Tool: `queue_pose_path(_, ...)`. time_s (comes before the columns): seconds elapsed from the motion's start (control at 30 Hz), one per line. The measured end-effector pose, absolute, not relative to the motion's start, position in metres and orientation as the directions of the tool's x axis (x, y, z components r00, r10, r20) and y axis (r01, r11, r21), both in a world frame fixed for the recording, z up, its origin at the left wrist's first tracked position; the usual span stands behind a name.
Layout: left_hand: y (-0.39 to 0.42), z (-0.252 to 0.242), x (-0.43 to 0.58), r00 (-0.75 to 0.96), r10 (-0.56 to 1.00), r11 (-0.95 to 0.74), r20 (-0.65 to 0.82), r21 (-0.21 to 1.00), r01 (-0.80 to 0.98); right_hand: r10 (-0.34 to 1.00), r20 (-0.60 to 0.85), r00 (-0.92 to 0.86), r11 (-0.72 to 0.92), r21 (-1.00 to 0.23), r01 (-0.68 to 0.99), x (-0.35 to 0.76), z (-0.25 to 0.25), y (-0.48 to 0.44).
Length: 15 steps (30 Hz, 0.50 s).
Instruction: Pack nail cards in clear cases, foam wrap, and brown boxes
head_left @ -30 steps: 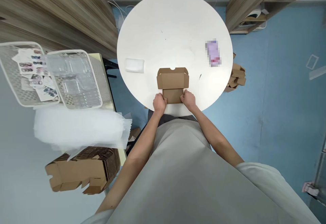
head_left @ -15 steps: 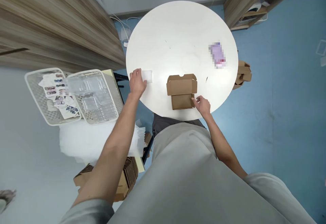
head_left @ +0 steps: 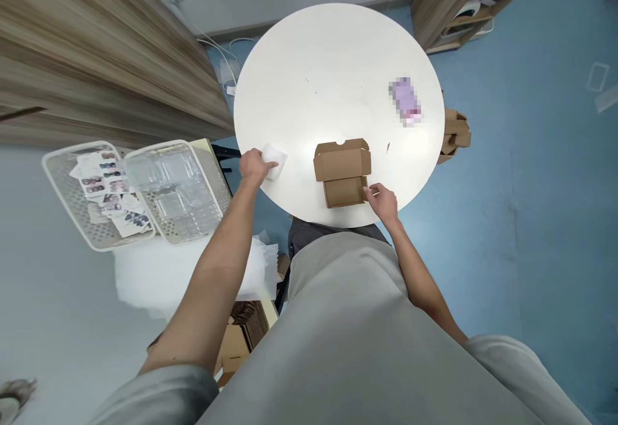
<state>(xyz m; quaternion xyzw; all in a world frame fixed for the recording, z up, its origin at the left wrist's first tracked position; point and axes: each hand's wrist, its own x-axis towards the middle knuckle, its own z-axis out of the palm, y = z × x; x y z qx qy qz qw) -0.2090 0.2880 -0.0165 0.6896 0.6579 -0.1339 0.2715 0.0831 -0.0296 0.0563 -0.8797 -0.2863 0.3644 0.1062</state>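
Observation:
Near the table's left edge, my left hand is closed on a small white packet; what is inside the packet cannot be made out. The packet lies tilted at the tabletop. An open brown cardboard box stands at the front of the table, its lid folded back away from me. At the box's right wall is my right hand, thumb and fingers pinching that side.
The round white table carries a pixelated purple item at right. To the left stand a basket of printed cards, a basket of clear plastic trays and white sheets. Folded cartons lie below; more cardboard is beyond the table.
My left hand has closed on the white packet, which has turned and shifted slightly toward me. My right hand stays at the box's right wall. The view has tilted a little.

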Motion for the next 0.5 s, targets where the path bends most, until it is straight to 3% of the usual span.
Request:
queue_pose_path(0.2,0.205,-0.008,-0.224,-0.033,0.843,0.285,-0.538,0.394,0.874,0.709,-0.520,0.477,-0.704,-0.561,0.435,0.087,0.055,-0.019)
queue_pose_path(0.37,0.099,0.000,-0.214,-0.012,0.731,0.584,-0.683,0.616,0.528,0.787,-0.566,0.246,-0.616,-0.701,0.359,0.074,0.045,-0.013)
queue_pose_path(0.5,0.038,0.013,-0.191,0.083,0.689,0.664,-0.720,0.672,0.326,0.768,-0.640,0.038,-0.622,-0.730,0.281,0.058,0.043,-0.015)
